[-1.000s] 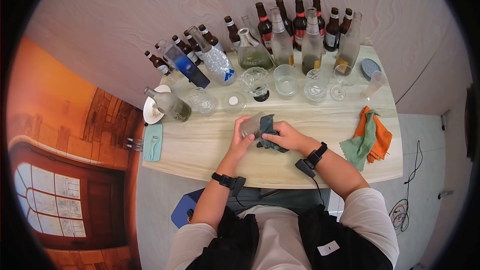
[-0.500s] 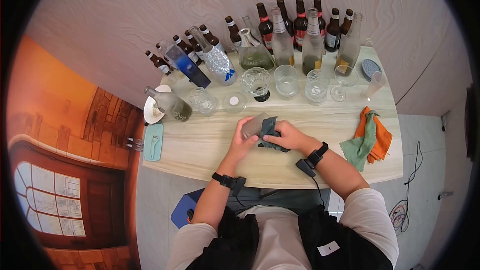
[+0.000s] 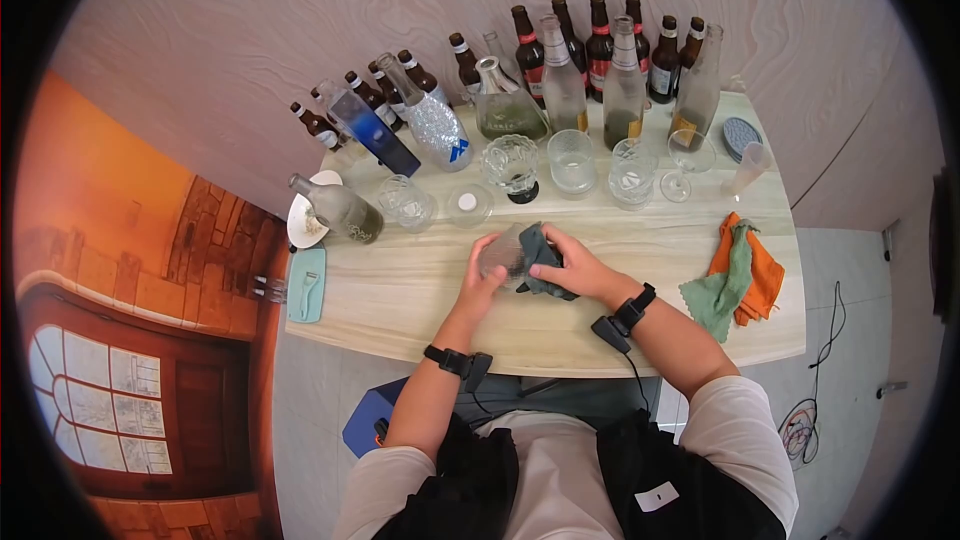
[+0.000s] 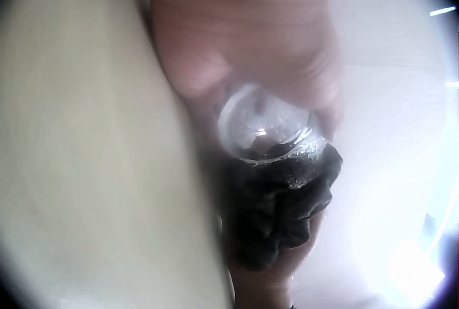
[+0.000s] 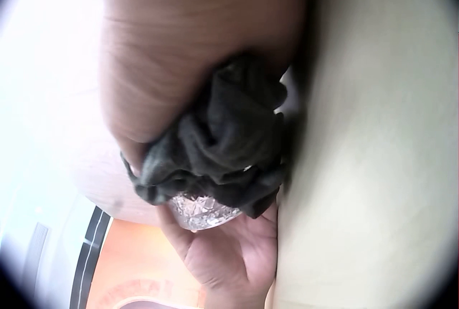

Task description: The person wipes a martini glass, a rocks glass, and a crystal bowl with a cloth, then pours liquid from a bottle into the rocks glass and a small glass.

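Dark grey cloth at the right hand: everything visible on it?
The dark grey cloth looks soft and matte, nearly black in the wrist views, with no visible pattern. It is bunched into loose folds, its edges crumpled. The person's right hand grips it against the clear textured drinking glass, covering the end away from the left hand. Whether any is tucked inside, or touches the pale wood-patterned table, I can't tell.

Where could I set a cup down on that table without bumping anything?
Two bare patches of table show: one between the teal board and the left hand, in front of the leftmost clear bottle; another between the right hand and the green cloth. The back is crowded with glasses and bottles.
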`<state>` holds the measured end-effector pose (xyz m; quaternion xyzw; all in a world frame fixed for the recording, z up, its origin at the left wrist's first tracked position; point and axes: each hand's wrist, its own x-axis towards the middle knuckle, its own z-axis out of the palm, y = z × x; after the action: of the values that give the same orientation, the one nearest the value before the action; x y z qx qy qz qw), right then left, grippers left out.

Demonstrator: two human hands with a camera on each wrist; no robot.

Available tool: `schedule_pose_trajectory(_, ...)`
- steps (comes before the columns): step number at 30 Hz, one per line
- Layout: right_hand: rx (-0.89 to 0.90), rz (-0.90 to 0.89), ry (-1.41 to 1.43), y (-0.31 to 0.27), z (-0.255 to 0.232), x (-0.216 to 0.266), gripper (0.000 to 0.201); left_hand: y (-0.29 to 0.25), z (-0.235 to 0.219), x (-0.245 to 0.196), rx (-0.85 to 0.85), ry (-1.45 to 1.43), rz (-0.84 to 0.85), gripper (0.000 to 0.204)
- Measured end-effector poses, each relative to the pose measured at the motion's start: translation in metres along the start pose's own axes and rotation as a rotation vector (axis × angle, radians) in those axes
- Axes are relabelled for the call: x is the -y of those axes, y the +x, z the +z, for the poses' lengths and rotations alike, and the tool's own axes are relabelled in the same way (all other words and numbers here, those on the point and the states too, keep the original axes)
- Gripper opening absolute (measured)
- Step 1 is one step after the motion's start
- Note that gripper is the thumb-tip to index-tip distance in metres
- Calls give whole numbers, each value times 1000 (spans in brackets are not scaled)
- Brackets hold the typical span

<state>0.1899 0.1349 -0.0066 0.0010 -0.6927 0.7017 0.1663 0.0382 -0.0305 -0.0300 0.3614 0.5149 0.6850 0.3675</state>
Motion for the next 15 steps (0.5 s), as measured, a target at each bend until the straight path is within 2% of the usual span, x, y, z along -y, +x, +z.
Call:
schedule_pose_trajectory(1, -48, -8, 101, 0, -1, -4, 51, 1, -1, 3, 2, -1, 1, 78)
schedule_pose_trajectory(2, -49, -7, 99, 0, -3, -7, 51, 2, -3, 6, -41, -96, 0, 75)
schedule_pose_trajectory(4, -193, -19, 266, 0, -6, -12, 59, 1, -4, 6, -86, -192, -4, 73)
schedule_pose_trajectory(5, -193, -17, 266, 1, -7, -13, 59, 1, -3, 2, -119, -262, -16, 69)
schedule_pose_trajectory(6, -237, -25, 403, 1, -8, -13, 57, 1, -2, -1, -153, -332, -28, 65)
schedule_pose_trajectory(8, -267, -37, 576, 5, -11, -16, 59, 2, -2, -4, -145, -309, -28, 63)
schedule_pose_trajectory(12, -147, -68, 595, 8, -13, -8, 57, 2, 0, -4, -152, -243, -29, 62)
schedule_pose_trajectory(14, -199, -189, 210, 9, -10, -7, 42, 0, 2, -6, -139, -209, -37, 63)
schedule_pose_trajectory(15, -198, -188, 211, 9, -9, -6, 42, -1, 2, -7, -127, -174, -44, 65)
